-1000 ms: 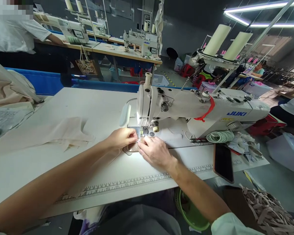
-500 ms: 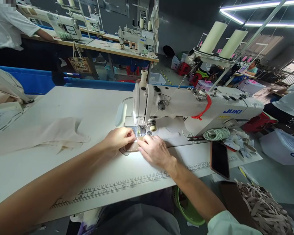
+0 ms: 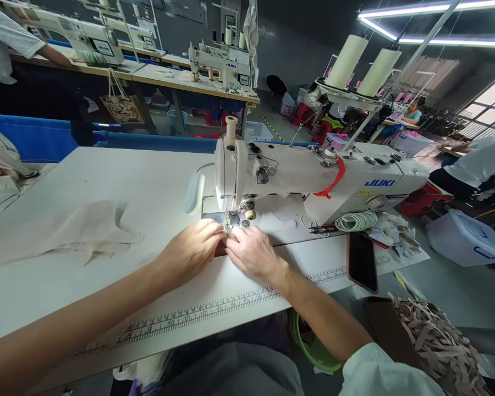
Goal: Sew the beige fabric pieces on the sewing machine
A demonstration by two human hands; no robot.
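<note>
— Where in the job?
— Early, by the look: pinching a small tan piece (image 3: 219, 251) at the foot of the machine (image 3: 313, 176), on the table (image 3: 107, 181). No seam visible yet.
— Grip?
— Left hand (image 3: 190, 250) and right hand (image 3: 249, 253) alike: fingertips pressed together on the piece, nearly meeting.
— Materials?
— Soft matte beige cloth (image 3: 78, 231) lying crumpled at left; glossy black phone (image 3: 361, 261) at right; tangled flat strips (image 3: 433, 335) heaped below.

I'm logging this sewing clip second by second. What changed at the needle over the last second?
The left hand and right hand drew together at the presser foot, fingers nearly touching, hiding most of the tan piece they pinch. Nothing was let go. The beige fabric, phone and sewing machine stayed put; only the camera drifted.
</note>
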